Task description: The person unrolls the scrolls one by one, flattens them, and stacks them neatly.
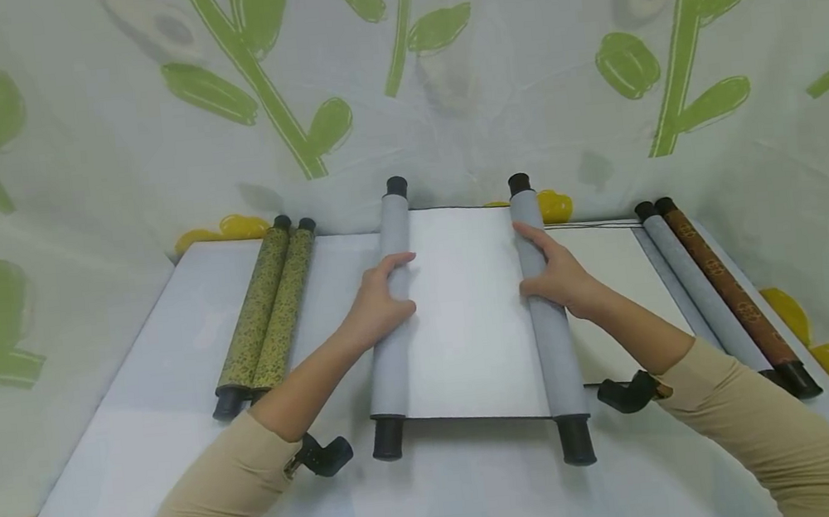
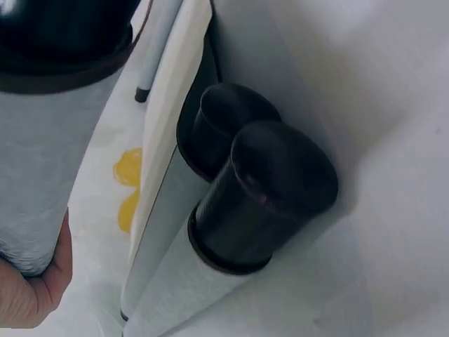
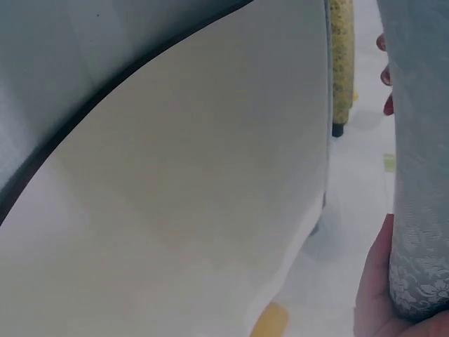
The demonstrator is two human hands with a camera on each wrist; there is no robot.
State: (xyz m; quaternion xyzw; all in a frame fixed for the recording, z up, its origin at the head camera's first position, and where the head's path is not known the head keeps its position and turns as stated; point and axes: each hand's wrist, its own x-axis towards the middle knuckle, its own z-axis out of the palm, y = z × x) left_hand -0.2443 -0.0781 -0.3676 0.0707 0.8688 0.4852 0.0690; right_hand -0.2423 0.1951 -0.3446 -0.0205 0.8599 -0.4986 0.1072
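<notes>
Sleeves nearest us, our left hand [image 1: 377, 299] and right hand [image 1: 559, 278] curl fingers round the grey scroll's [image 1: 469, 320] two rollers at table centre, about half unrolled, another scroll [image 1: 616, 297] at three o'clock.

Free room and obstacles, placed relative to the grey scroll [image 1: 471, 320] at the table's centre. Left of it, a bare strip of table [image 1: 171, 382] separates its left roller from the pair of green-gold scrolls [image 1: 266, 314]; the left hand [image 1: 381, 299] and forearm cross this strip. Right of it, a second unrolled sheet [image 1: 614, 272] lies flat, bounded by a grey roll [image 1: 694, 286] and a brown patterned roll [image 1: 736, 298]. Nearer than the scroll, the table is bare across its width. Beyond it, a leaf-print curtain [image 1: 442, 81] closes the far side and both flanks.
</notes>
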